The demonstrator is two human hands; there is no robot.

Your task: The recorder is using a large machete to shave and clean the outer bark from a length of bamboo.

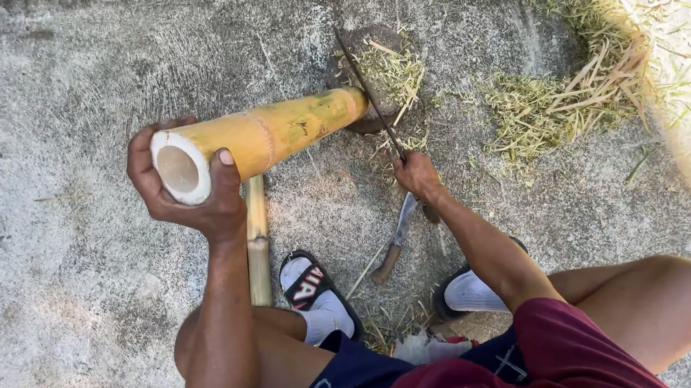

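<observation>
I steady a thick yellow hollow bamboo tube (pixel 271 133) on the grey concrete ground (pixel 59 318), its far end propped on a dark chopping block (pixel 366 63) amid pale shavings (pixel 558 103). My left hand (pixel 191 193) wraps closed around the near open end. My right hand (pixel 418 176) grips shut the handle of a long thin dark blade (pixel 369 89) laid against the far end. Best to keep the tube from rolling and cut away from my sandalled feet (pixel 318 295). A second knife (pixel 397 240) lies near them.
</observation>
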